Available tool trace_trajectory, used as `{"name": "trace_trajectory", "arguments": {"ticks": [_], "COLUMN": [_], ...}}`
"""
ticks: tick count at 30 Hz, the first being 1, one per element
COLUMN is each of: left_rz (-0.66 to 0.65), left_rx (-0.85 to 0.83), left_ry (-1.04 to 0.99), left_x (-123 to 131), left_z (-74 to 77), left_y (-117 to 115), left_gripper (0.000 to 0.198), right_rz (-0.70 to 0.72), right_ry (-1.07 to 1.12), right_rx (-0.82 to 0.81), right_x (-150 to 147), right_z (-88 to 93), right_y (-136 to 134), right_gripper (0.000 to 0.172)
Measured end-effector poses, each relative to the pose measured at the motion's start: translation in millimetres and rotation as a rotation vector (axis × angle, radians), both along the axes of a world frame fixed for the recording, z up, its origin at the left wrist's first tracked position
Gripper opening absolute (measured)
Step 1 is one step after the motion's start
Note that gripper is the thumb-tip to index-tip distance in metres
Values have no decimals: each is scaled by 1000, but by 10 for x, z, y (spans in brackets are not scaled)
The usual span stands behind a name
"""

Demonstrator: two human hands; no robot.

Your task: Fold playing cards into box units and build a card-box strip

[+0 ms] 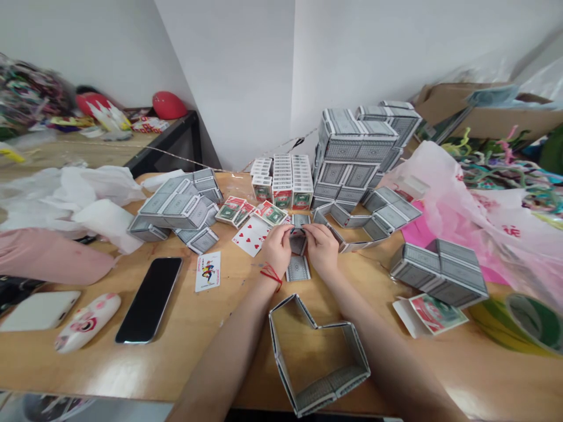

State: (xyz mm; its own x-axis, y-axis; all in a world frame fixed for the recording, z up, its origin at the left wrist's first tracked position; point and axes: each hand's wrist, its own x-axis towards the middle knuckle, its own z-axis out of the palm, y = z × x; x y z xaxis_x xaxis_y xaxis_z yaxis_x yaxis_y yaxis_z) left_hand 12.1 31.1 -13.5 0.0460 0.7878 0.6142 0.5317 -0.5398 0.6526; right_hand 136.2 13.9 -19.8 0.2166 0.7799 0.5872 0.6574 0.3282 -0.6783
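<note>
My left hand (277, 251), with a red string at the wrist, and my right hand (324, 249) pinch a grey-backed playing card (298, 232) between them at the table's middle. The fingers cover its ends, and I cannot tell whether it is one card or several joined. Just below lies another playing card (298, 269), back up. Beside my left hand, face-up hearts cards (248, 238) rest near red-and-green card boxes (234, 210). A heart-shaped frame of folded cards (281, 350) stands between my forearms. Right of my right hand is a larger card frame (380, 225).
A tall stack of card blocks (352, 152) stands at the back beside rows of card boxes (282, 181). More card blocks sit left (176, 205) and right (442, 269). A phone (149, 300), a joker card (207, 272) and green-yellow tape (523, 322) lie around.
</note>
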Motion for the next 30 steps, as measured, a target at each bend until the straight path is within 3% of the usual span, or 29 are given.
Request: {"name": "trace_trajectory", "arguments": {"ticks": [8, 17, 30], "left_rz": [6, 107, 84], "left_rx": [2, -24, -42], "left_ry": [35, 79, 116], "left_x": [-20, -3, -3], "left_z": [-16, -33, -10], "left_y": [13, -6, -32], "left_gripper": [13, 10, 30], "right_rz": [28, 18, -22], "right_ry": [-24, -48, -90], "right_rx": [-2, -7, -16], "right_x": [-37, -31, -58], "right_z": [44, 43, 26], "right_y": [-5, -17, -18], "right_gripper": [18, 17, 20]}}
